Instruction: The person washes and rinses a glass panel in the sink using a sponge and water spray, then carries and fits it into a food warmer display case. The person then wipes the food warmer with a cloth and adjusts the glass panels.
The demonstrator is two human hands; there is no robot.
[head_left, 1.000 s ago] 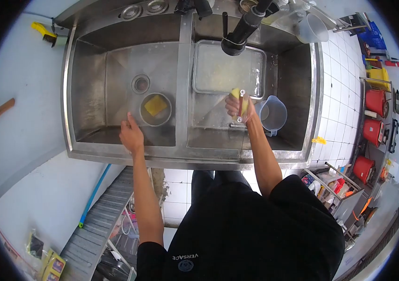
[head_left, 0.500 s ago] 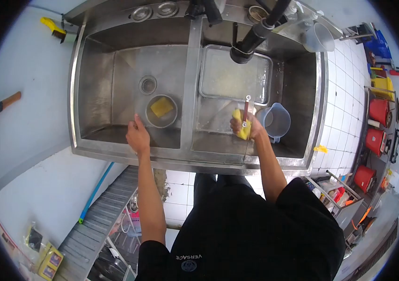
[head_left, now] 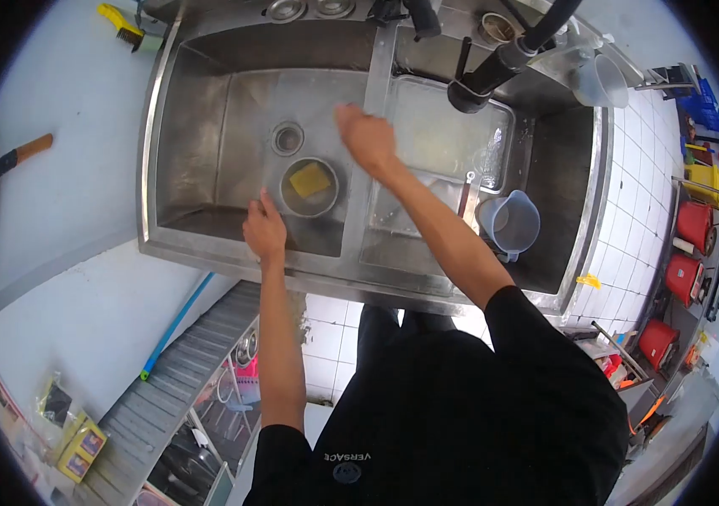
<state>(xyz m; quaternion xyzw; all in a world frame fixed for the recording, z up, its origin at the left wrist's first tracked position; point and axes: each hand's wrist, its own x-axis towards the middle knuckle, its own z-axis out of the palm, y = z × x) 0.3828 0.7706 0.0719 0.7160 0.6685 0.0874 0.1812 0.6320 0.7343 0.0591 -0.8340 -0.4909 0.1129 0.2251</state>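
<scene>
A clear see-through panel (head_left: 313,110) lies over the middle of the double sink, with a dark red handle (head_left: 465,196) at its right edge. My left hand (head_left: 265,229) is closed at the panel's left edge and appears to grip it. My right hand (head_left: 366,142), slightly blurred, is curled over the panel above the sink divider. The yellow sponge seen in it earlier is hidden under the hand now. In the left basin a round metal bowl (head_left: 336,196) holds another yellow sponge (head_left: 309,180), just right of my left hand.
The right basin holds a metal tray (head_left: 507,160) with water and a clear pitcher (head_left: 515,226). A black faucet (head_left: 486,78) hangs over it. Another clear jug (head_left: 600,83) stands at the back right corner. The left basin's drain (head_left: 287,138) is above the bowl.
My right hand has swept up and left from the panel's right edge by the handle to above the divider. My left hand stays at the left edge. The view has shifted slightly.
</scene>
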